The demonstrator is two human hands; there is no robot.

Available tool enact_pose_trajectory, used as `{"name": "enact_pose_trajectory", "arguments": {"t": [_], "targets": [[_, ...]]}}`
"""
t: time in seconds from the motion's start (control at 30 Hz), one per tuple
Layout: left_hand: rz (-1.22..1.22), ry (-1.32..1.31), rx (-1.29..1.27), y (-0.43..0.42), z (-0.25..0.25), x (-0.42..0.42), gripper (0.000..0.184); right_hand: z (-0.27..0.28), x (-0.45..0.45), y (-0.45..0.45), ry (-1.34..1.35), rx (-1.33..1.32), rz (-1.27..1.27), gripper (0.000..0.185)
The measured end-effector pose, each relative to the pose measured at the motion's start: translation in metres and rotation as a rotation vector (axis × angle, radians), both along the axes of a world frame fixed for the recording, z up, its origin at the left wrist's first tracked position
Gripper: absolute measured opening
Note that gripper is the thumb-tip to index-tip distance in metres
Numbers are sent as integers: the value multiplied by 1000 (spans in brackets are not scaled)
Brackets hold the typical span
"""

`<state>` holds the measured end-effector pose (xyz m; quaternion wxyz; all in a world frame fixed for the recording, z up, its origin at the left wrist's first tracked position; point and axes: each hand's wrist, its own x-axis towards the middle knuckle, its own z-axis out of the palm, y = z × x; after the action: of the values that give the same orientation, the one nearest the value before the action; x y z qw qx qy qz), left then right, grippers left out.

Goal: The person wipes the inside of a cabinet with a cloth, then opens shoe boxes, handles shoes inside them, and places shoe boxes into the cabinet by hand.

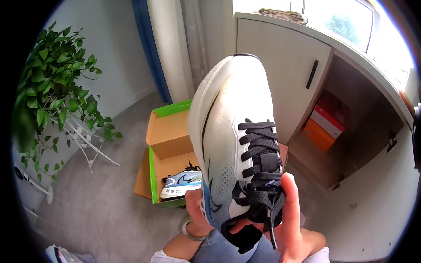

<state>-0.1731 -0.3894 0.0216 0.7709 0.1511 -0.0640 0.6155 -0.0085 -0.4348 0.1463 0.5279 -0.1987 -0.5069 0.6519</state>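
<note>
- Grey floor lies below us.
- Nearest, our left hand and right hand are closed on the held shoe, around its heel half; some fingers are hidden and we cannot tell their place.
- Its long axis goes away from us, toe uppermost.
- Beyond our left hand, the nearer one, another shoe sits inside the open box.
- Farther stands the cabinet.

Raised toe-up before you, the white-and-pale-blue running shoe shows its upper. Black laces crisscross it, one end dangling.
</note>
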Motion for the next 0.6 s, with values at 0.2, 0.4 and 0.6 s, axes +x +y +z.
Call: {"name": "enact_pose_trajectory", "arguments": {"t": [0.2,0.4,0.6], "targets": [[-42,-69,39,1,-5,0,93,-9,13,16,-167,217,88,137],[118,204,-14,4,6,4,82,-13,18,55,-379,597,-486,78],[12,312,-233,13,19,8,58,-10,43,90,-973,1072,-958,66]]}}
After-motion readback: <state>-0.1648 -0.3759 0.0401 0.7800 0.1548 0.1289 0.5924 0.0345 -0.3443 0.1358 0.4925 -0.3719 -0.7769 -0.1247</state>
